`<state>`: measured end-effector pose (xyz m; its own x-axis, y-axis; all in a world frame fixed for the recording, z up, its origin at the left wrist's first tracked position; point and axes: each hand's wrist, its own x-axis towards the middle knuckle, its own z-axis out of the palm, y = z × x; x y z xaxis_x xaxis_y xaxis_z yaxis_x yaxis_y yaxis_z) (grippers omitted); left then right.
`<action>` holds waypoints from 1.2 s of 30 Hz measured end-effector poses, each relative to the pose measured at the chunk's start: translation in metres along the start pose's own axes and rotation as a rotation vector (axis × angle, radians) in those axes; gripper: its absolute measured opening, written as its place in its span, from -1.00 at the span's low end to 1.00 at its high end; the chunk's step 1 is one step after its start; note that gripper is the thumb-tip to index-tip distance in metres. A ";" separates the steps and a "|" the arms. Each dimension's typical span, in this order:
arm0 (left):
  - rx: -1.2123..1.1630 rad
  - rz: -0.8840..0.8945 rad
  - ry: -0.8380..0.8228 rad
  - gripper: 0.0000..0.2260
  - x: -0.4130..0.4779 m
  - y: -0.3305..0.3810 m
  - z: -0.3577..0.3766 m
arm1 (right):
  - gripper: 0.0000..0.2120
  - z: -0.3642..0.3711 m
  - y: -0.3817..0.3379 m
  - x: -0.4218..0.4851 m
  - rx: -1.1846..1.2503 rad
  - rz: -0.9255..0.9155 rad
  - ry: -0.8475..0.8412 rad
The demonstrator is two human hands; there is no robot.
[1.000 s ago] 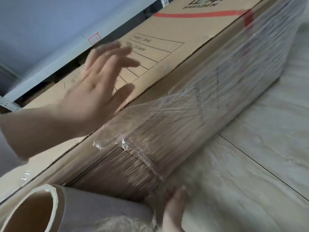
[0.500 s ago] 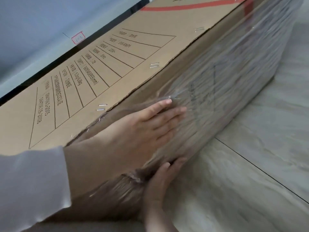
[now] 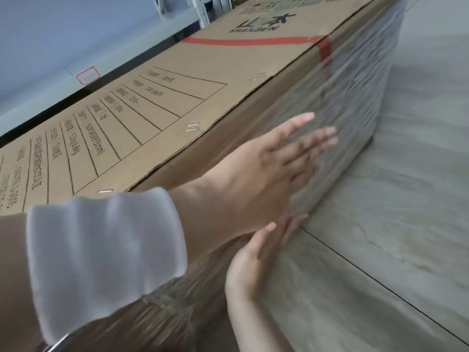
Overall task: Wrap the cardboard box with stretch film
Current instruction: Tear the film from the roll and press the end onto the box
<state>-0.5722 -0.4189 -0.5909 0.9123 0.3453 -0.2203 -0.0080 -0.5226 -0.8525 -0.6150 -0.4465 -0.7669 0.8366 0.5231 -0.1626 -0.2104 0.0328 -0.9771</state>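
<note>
In the upper left of the frame a pale shelf beam [image 3: 38, 107] carries a small red-bordered label [image 3: 87, 76], with a dark gap between it and the cardboard box [image 3: 177, 102]. The box is long and lies on its side, running from the lower left corner to the upper right. Its top face shows a printed table of black lines and text, a few metal staples [image 3: 192, 127] along the flap edge, and a red tape stripe [image 3: 253, 42] across it in the upper centre. A white sleeve cuff [image 3: 106, 262] fills the lower left, and from it the left hand [image 3: 266, 158] reaches to mid-frame, lying flat with straight, slightly spread fingers against the box's side face. Below it, at lower centre, the right hand [image 3: 253, 262] comes up from the bottom edge, fingers also straight and gripping nothing, pressed to the lower part of that same side, near where the box meets the floor. Stretch film [image 3: 355, 97] covers this side face out to the far corner at upper right, shiny and wrinkled in bands. To the right lies the pale tiled floor [image 3: 393, 224] with a dark grout line.
</note>
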 end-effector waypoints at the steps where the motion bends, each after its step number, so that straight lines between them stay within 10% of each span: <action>1: -0.020 0.025 0.084 -0.47 0.013 -0.003 -0.001 | -0.25 -0.001 -0.006 0.009 -0.018 -0.016 0.062; 8: 0.178 0.000 -0.216 -0.45 0.038 -0.031 0.025 | -0.32 0.018 -0.012 0.065 -0.148 -0.024 0.005; 15: -0.059 -0.061 -0.128 -0.41 0.066 -0.033 0.000 | -0.14 -0.004 -0.013 0.084 0.045 -0.087 0.033; 30: 0.018 -0.060 -0.089 -0.45 0.119 -0.030 0.007 | -0.43 -0.002 -0.020 0.183 0.093 0.023 0.178; 36: 0.140 -0.055 -0.170 -0.46 0.118 -0.040 0.038 | -0.48 0.026 -0.026 0.183 -0.034 0.050 -0.022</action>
<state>-0.4800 -0.3278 -0.6007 0.8310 0.5028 -0.2379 -0.0273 -0.3904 -0.9203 -0.4699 -0.3293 -0.7674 0.8140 0.5424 -0.2081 -0.2336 -0.0224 -0.9721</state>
